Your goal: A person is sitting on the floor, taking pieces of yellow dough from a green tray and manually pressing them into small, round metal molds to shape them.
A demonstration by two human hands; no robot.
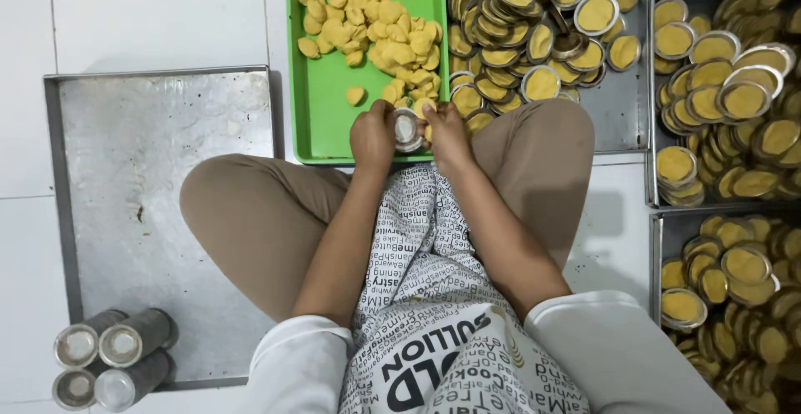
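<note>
My left hand (372, 136) and my right hand (447, 134) meet over the near edge of a green tray (327, 101). Together they hold one small round metal mould (407, 129); a bit of yellow dough shows at its right side by my right fingers. The tray carries a heap of yellow dough pieces (375, 30) in its far half, and one piece (356, 95) lies apart. I sit cross-legged on the floor, knees spread to either side.
A large bare metal sheet (150, 189) lies on the white tiled floor at left, with stacks of empty moulds (113, 355) on its near corner. Metal trays heaped with dough-filled moulds stand at top centre (534, 22), right (726, 88) and lower right (734, 297).
</note>
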